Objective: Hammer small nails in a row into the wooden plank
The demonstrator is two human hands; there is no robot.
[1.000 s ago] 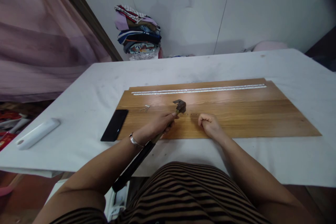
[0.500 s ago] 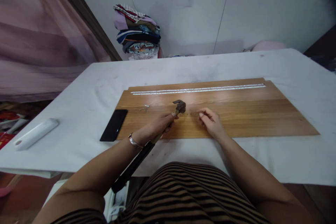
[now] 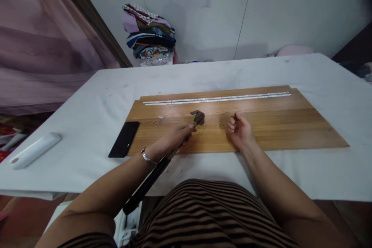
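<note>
My left hand (image 3: 178, 138) is wrapped round the handle of a claw hammer (image 3: 199, 117), close to the head. The hammer's head hangs over the wooden board (image 3: 286, 126), and its black grip runs back under my forearm. Palm turned up, my right hand (image 3: 241, 131) is over the board with its fingers curled in; whether something small lies inside them is hidden. Between the hammer head and my right hand is a row of small dark marks (image 3: 215, 126) on the wood. Several nails (image 3: 159, 119) lie loose at the board's left.
Two pale marked strips (image 3: 217, 99) run along the board's far side. A black phone (image 3: 124, 139) overlaps its left edge. On the white-covered table (image 3: 84, 124) lies a long white plastic object (image 3: 36, 150). Folded clothes (image 3: 151, 35) are stacked beyond the table, against the wall.
My right hand has moved right, off the row of marks, and has turned palm up with its fingers curled. The left hand and hammer stay nearly still.
</note>
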